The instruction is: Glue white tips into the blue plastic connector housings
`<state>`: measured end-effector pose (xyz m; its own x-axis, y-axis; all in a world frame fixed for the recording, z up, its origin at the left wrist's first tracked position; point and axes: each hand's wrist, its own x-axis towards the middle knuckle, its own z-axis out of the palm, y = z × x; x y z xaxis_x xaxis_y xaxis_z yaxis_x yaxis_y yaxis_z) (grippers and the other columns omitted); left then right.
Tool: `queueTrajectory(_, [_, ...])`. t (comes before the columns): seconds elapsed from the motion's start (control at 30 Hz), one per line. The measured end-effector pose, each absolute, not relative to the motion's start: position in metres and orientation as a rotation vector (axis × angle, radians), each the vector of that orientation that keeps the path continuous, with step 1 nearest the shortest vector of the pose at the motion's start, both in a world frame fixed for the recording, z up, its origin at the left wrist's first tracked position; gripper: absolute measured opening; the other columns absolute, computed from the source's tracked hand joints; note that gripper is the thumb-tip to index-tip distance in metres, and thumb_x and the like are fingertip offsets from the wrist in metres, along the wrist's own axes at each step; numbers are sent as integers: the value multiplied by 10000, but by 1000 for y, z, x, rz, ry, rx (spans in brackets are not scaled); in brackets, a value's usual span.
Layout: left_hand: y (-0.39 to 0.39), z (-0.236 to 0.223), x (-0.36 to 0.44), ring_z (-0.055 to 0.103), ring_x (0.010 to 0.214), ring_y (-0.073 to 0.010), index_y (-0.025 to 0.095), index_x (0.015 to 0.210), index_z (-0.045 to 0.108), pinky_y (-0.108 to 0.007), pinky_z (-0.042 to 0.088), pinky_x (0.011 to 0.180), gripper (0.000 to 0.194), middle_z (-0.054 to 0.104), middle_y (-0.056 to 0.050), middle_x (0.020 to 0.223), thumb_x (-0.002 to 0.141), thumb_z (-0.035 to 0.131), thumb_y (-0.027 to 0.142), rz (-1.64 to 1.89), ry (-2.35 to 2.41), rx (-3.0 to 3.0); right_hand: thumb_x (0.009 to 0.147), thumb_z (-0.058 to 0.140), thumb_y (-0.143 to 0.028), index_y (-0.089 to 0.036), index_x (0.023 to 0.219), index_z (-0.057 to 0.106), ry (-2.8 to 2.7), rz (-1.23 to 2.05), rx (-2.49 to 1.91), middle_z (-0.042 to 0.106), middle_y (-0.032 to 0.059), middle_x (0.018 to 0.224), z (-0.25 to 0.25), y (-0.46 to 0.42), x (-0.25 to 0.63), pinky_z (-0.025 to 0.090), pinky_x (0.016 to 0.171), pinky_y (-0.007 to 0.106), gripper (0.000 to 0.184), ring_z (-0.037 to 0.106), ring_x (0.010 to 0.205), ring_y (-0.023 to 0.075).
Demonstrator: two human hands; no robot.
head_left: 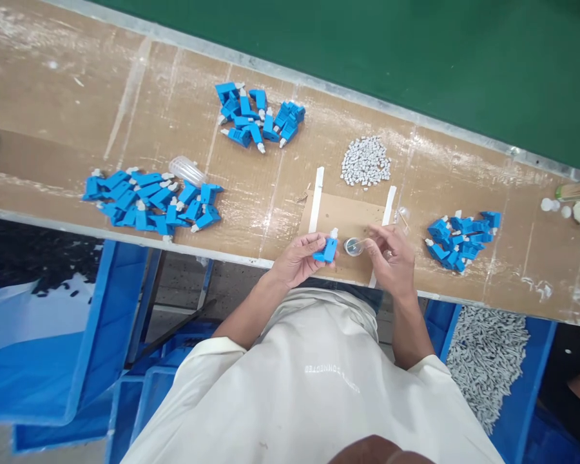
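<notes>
My left hand is closed on a blue plastic part with a white tip pointing up. Between the thumb and fingers of my right hand is a thin toothpick, its end over or in a small round clear cup; whether it touches the contents cannot be made out. That cup stands on the table between my hands, at the front of a cardboard sheet held down by white tape strips.
Several blue parts lie in piles at the back, left and right. Small grey pieces are heaped behind the sheet. A clear plastic cup lies left. Blue bins stand below the table edge; one holds grey pieces.
</notes>
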<state>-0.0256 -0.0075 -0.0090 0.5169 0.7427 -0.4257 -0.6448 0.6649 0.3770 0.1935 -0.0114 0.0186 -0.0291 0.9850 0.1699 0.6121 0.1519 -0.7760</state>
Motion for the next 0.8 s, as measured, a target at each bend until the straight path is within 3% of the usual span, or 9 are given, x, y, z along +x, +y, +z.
queueTrajectory(0.2, [-8, -16, -27, 697, 620, -143, 102, 882, 693, -229, 592, 553, 285, 736, -64, 785, 724, 892, 230, 861, 584, 126, 918, 644, -304, -209, 1027, 757, -1692, 418, -1699, 741, 73, 926, 12, 60, 223, 573, 763, 385, 184, 688, 808, 228])
queueTrajectory(0.43, [-7, -20, -21, 713, 647, -162, 89, 901, 699, -257, 607, 601, 400, 728, -72, 757, 701, 929, 348, 865, 540, 178, 952, 607, -234, -229, 918, 775, -2101, 457, -1497, 750, 75, 910, -1, 96, 221, 552, 812, 388, 171, 688, 856, 243])
queueTrajectory(0.6, [-7, -20, -21, 725, 668, -170, 87, 924, 693, -256, 609, 599, 440, 736, -74, 794, 683, 940, 360, 865, 552, 177, 981, 581, -239, -224, 948, 772, -2194, 419, -1489, 708, 77, 874, -5, 99, 213, 540, 789, 375, 195, 665, 841, 241])
queueTrajectory(0.8, [-6, -18, -22, 711, 632, -157, 90, 888, 684, -232, 588, 577, 444, 720, -74, 745, 674, 945, 379, 859, 559, 192, 898, 565, -134, -185, 854, 689, -2372, 447, -1526, 681, 117, 923, 4, 113, 208, 532, 765, 381, 141, 623, 819, 243])
